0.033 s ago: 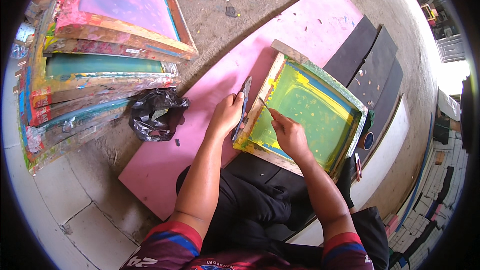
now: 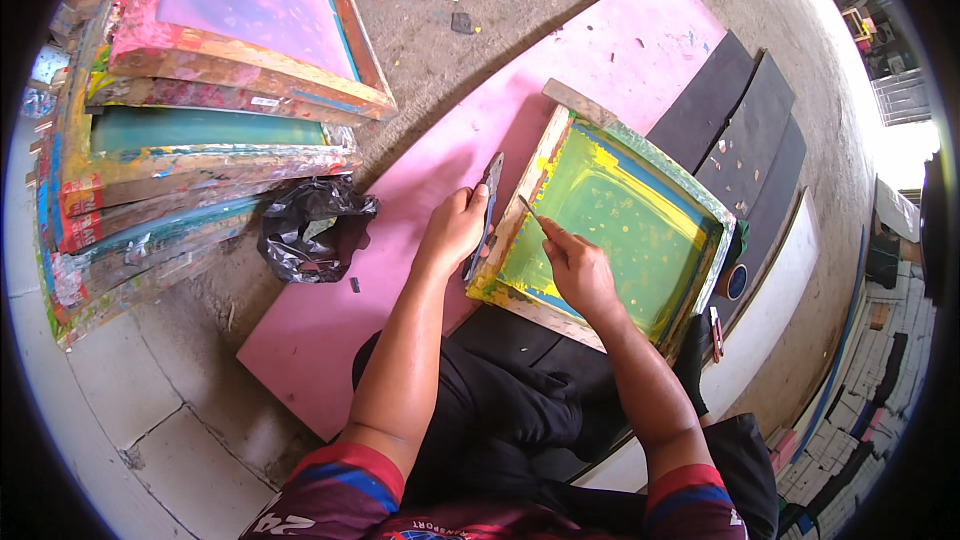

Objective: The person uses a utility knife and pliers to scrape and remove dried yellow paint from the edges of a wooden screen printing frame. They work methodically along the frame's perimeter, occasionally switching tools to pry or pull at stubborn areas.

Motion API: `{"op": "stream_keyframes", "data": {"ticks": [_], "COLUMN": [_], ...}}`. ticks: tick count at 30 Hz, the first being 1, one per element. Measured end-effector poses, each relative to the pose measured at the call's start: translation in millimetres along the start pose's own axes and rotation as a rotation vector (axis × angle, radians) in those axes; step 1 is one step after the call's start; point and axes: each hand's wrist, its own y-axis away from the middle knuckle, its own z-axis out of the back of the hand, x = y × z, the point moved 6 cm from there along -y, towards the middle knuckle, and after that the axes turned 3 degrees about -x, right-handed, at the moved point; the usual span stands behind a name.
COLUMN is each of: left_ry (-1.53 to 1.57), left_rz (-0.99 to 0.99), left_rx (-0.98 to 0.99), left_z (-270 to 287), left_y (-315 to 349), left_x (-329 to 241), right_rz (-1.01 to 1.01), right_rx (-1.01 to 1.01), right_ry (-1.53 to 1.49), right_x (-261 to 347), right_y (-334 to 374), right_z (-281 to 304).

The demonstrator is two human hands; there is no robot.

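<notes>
My left hand (image 2: 456, 232) is closed around a long, dark, flat strip (image 2: 493, 180), held on edge just left of a screen-printing frame (image 2: 652, 148). What the strip is I cannot make out. Over the near left part of the frame's green-yellow mesh (image 2: 640, 230), my right hand (image 2: 582, 278) pinches a thin, dark, narrow tool (image 2: 527, 206). Its tip points up and left toward the strip, with a gap between them. The frame is wooden, smeared with yellow and green paint, and lies slanted in front of me.
A pink board (image 2: 400, 240) and black sheets (image 2: 745, 125) lie under the frame. Paint-stained frames (image 2: 250, 65) are stacked at the left, beside a black plastic bag (image 2: 318, 225). By the frame's right corner are a tape roll (image 2: 736, 282) and a red cutter (image 2: 716, 332).
</notes>
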Motion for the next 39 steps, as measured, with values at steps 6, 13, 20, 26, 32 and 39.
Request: {"op": "stream_keyframes", "data": {"ticks": [6,13,20,26,32,39], "left_ry": [-0.024,0.048,-0.015,0.000,-0.042,-0.083], "left_rz": [0.023,0.034,0.032,0.025,0.029,0.000], "left_rx": [0.041,0.046,0.040,0.039,0.029,-0.017], "left_z": [2,1,4,2,3,2], "left_y": [-2,-3,1,-2,-3,-7], "left_x": [-8,-4,-10,-7,-6,-5], "right_rz": [-0.001,-0.135,-0.272,-0.057,-0.131,-0.100], "right_rx": [0.019,0.001,0.071,-0.026,0.083,0.026], "right_ry": [0.102,-0.029,-0.032,-0.161,0.086,-0.100], "right_x": [-1,-14,2,0,9,1], "right_y": [-7,-7,-6,-4,-6,-14], "right_z": [2,0,4,-4,-2,-9]}}
